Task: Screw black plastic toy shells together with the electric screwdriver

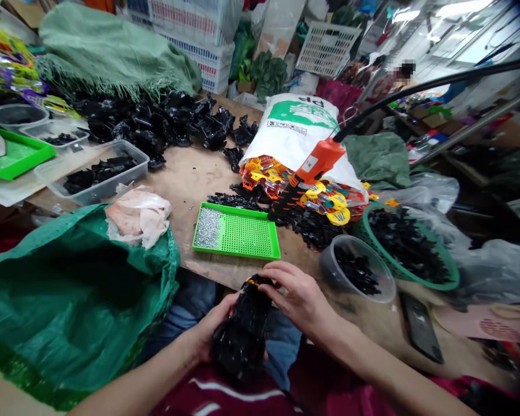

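Note:
Low in front of my lap, my left hand [214,329] is wrapped round a black plastic toy car chassis [241,335] with small yellow-orange parts at its far end. My right hand [301,292] has its fingers bent over that same end, gripping or pressing it; whether a small piece lies under the fingertips I cannot tell. Just beyond the hands lies a green perforated tray [247,234] with silver screws [208,228] heaped at its left. An orange electric screwdriver [316,164] hangs from a cable, its tip near the tray's right corner.
Behind the tray, a white sack [303,127] spills orange and yellow car shells [329,199]. Right: a clear tub [387,289] and a green basket [453,277] of black parts, and a phone [420,326]. Left: an open green sack [8,306] and a clear box [141,173].

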The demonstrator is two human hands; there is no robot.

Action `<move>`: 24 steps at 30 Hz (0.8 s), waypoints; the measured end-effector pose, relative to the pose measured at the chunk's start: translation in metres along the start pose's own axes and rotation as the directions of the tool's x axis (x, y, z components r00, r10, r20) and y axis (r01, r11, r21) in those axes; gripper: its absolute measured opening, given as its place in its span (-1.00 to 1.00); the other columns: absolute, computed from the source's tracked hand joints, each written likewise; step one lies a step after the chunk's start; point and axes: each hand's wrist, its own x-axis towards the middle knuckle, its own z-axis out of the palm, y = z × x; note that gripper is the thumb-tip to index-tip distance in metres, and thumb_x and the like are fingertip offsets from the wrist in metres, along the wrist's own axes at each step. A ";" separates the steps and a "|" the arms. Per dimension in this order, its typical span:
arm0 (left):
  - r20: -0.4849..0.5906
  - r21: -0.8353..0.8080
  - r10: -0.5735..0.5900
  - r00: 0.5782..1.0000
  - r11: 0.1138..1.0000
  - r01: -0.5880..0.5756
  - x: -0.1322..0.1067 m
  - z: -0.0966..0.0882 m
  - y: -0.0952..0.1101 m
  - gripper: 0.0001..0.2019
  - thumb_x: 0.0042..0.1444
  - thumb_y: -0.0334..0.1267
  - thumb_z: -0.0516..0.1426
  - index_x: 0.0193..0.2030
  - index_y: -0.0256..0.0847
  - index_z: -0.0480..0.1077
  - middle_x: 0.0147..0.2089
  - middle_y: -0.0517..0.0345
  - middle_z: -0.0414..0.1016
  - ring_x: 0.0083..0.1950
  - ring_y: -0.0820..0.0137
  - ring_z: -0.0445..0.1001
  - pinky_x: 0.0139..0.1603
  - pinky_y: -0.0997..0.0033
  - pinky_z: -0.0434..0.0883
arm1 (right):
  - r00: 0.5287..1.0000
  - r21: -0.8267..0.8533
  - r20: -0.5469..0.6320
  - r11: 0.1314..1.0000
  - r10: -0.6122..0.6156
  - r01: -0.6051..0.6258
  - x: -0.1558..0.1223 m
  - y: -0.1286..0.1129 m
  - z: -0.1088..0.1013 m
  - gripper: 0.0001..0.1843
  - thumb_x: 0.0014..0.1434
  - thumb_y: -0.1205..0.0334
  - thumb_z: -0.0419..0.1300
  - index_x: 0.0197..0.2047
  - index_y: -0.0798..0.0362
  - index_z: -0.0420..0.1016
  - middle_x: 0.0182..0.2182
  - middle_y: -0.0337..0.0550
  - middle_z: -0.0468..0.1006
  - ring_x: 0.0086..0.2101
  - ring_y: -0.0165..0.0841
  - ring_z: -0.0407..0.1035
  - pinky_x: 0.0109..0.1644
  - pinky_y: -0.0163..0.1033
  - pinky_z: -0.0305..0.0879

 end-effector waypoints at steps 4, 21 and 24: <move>-0.021 0.009 -0.016 1.000 1.000 0.016 -0.001 0.000 0.000 -0.37 0.11 0.24 0.00 -0.23 -0.40 0.52 -0.36 -0.09 0.62 -0.37 0.24 0.59 -0.30 0.34 0.43 | 0.999 0.008 0.036 1.000 0.008 -0.009 -0.003 0.002 0.005 -0.86 0.26 0.30 0.17 -0.12 -0.03 0.50 -0.17 -0.07 0.54 -0.18 -0.26 0.47 -0.09 -0.13 0.49; -0.130 0.051 0.065 0.989 0.997 -0.058 -0.004 0.007 -0.008 -0.42 0.06 0.22 0.07 -0.19 -0.37 0.48 -0.41 -0.01 0.59 -0.43 0.26 0.55 -0.38 0.39 0.39 | 0.971 -0.058 0.179 0.987 0.159 -0.151 0.000 0.001 0.008 -0.89 0.18 0.37 0.24 -0.19 0.03 0.50 -0.32 -0.15 0.47 -0.30 -0.31 0.41 -0.21 -0.22 0.39; -0.164 0.054 0.067 0.984 0.997 -0.059 -0.007 0.011 -0.008 -0.46 0.08 0.17 0.07 -0.16 -0.34 0.47 -0.45 0.05 0.56 -0.44 0.29 0.52 -0.38 0.41 0.37 | 0.961 -0.011 0.201 0.982 0.188 -0.190 0.001 0.002 0.004 -0.91 0.15 0.35 0.29 -0.23 0.04 0.49 -0.35 -0.18 0.47 -0.33 -0.33 0.41 -0.24 -0.25 0.36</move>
